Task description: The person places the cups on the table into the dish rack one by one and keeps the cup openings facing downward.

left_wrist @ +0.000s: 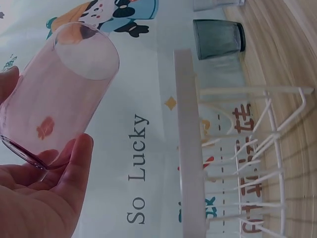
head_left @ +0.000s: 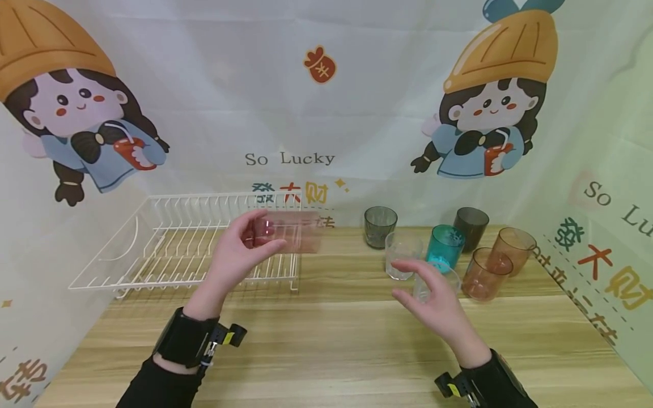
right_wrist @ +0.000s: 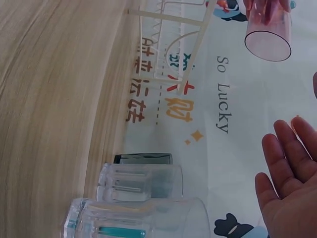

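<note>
A pink glass [head_left: 293, 231] lies sideways in the air in the head view, its mouth toward the right. My left hand [head_left: 238, 249] grips it near its base, thumb on the near side, over the right part of the white dish rack [head_left: 153, 277]. In the left wrist view the pink glass [left_wrist: 64, 94] is seen through, with nothing inside. My right hand [head_left: 433, 297] is held in the air with thumb and fingers apart and nothing between them. Behind it stand two clear glasses, one [head_left: 403, 255] farther back and the other [head_left: 451, 280] partly hidden by the hand.
Right of the rack stand a dark grey glass [head_left: 380, 226], a teal glass [head_left: 445, 245], a dark brown glass [head_left: 470, 226] and two amber glasses, one [head_left: 487, 275] in front of the other [head_left: 516, 249]. A printed cloth [head_left: 219, 85] hangs behind the wooden table [head_left: 326, 340].
</note>
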A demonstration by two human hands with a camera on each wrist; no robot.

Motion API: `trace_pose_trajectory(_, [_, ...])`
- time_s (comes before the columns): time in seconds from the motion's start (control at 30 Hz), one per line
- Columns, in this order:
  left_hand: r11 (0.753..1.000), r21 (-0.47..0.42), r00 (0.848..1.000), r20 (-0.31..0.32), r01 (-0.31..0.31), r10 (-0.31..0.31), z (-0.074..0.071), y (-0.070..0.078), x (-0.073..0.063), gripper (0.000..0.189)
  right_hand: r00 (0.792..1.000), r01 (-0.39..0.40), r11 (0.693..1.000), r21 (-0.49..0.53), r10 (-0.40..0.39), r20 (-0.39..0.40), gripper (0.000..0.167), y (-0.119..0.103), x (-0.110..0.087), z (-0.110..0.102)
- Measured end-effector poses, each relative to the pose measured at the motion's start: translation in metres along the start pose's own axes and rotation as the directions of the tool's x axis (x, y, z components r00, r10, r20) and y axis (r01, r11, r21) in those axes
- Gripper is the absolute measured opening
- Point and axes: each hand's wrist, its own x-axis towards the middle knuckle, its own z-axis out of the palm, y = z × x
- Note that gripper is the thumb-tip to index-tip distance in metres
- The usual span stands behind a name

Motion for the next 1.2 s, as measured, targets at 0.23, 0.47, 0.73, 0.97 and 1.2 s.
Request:
trace_pose_trajectory(0.23, [0.996,0.081,0.999,-0.012,-0.03,0.031,-0.014,-0.002,0.005,0.074,1.0,0.013,1.0,-0.013,-0.013,-0.002,0.047,0.004,-0.003,0.001])
trace_pose_trajectory(0.47, [0.986,0.163,0.999,-0.037,-0.017,0.024,-0.027,-0.007,0.009,0.076,1.0,0.024,0.999,-0.026,-0.024,0.0,0.047,0.006,-0.004,0.001])
trace_pose_trajectory(0.73, [0.976,0.215,0.997,-0.063,-0.019,0.034,-0.045,-0.009,0.015,0.076,1.0,0.02,0.999,-0.041,-0.02,0.013,0.046,0.008,-0.005,-0.001])
trace_pose_trajectory(0.97, [0.964,0.267,0.996,-0.088,0.003,0.021,-0.065,-0.014,0.023,0.07,1.0,-0.008,0.998,-0.06,0.009,0.02,0.048,0.01,-0.008,-0.002])
trace_pose_trajectory(1.2, [0.955,0.29,0.994,-0.104,0.062,-0.033,-0.09,-0.021,0.03,0.069,0.999,-0.028,0.995,-0.092,0.031,0.028,0.047,0.012,-0.011,-0.005])
